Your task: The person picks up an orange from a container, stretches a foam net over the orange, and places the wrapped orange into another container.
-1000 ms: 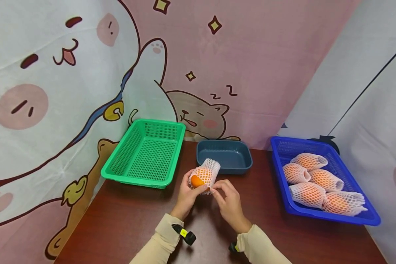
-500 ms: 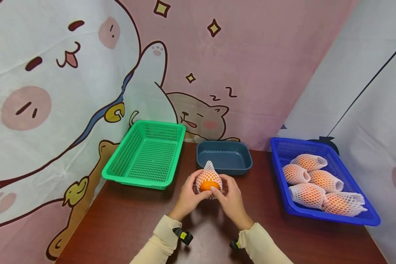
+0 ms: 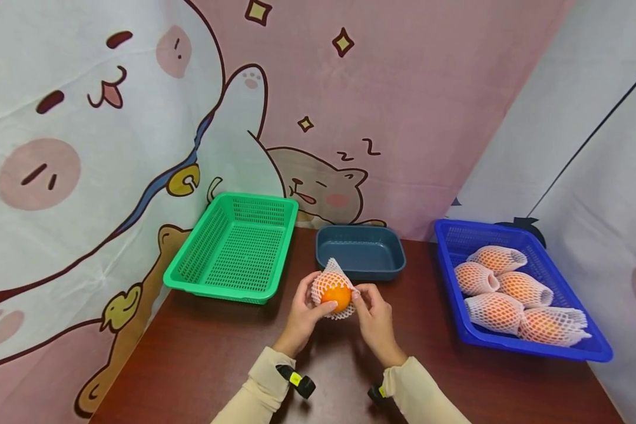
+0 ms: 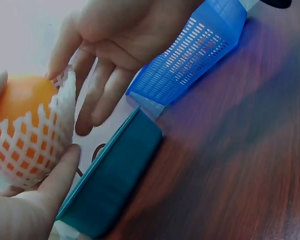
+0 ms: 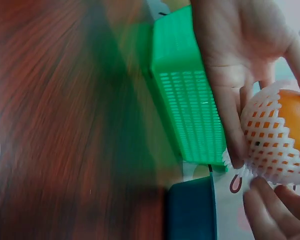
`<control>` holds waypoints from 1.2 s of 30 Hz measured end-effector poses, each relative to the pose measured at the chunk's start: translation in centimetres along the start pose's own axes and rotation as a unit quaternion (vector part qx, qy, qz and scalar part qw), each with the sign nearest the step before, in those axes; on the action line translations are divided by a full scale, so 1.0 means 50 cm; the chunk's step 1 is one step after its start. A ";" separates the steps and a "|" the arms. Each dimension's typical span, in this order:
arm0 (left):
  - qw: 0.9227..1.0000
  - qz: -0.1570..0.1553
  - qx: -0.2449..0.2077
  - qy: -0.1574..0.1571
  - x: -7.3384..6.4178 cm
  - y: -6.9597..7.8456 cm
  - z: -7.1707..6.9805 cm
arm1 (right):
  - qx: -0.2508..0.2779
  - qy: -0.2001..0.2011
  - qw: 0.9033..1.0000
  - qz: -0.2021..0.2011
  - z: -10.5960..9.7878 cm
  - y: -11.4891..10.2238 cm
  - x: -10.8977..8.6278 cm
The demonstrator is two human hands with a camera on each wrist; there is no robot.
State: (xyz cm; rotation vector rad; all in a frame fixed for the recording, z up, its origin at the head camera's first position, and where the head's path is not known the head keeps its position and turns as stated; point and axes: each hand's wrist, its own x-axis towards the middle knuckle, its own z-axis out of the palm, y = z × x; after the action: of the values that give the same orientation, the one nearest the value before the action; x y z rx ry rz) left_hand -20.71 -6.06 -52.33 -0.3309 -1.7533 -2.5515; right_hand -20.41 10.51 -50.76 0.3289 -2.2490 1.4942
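An orange sits partly inside a white foam net sleeve, its bare side facing me. My left hand grips the sleeved fruit, thumb on the bare peel and fingers around the far side. The right hand pinches the sleeve's open edge at the right of the fruit. In the left wrist view the right hand reaches in from above to the net's rim, while the left hand supports the netted underside. The right wrist view shows the left hand around the orange.
A green mesh basket stands at the left and a dark teal tray just behind the hands. On the right, a blue basket holds several netted oranges. All rest on a brown wooden table before a cartoon-printed cloth.
The orange has turned so more bare peel faces me. The right hand, half a second ago against the fruit with its thumb at the front, has drawn right to the sleeve's edge.
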 end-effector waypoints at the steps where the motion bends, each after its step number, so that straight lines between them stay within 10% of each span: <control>1: 1.000 0.008 0.000 0.004 0.001 0.000 0.001 | -0.015 0.006 1.000 -0.021 0.001 0.004 0.000; 26: 0.996 0.053 0.016 0.074 0.004 -0.001 0.003 | -0.032 0.012 0.970 -0.240 0.030 -0.019 -0.034; 30: 0.997 0.053 0.000 0.050 0.002 -0.002 -0.007 | -0.022 -0.015 0.972 -0.235 0.021 -0.026 -0.033; 36: 0.994 -0.032 -0.093 -0.047 -0.004 0.018 -0.032 | 0.028 -0.028 0.986 -0.161 -0.031 -0.036 -0.002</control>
State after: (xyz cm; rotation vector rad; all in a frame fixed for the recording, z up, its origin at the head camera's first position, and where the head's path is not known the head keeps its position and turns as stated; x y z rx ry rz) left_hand -20.64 -7.88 -52.08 -0.4114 -1.5809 -2.7971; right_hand -19.25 11.20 -48.82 0.7216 -2.0757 1.3911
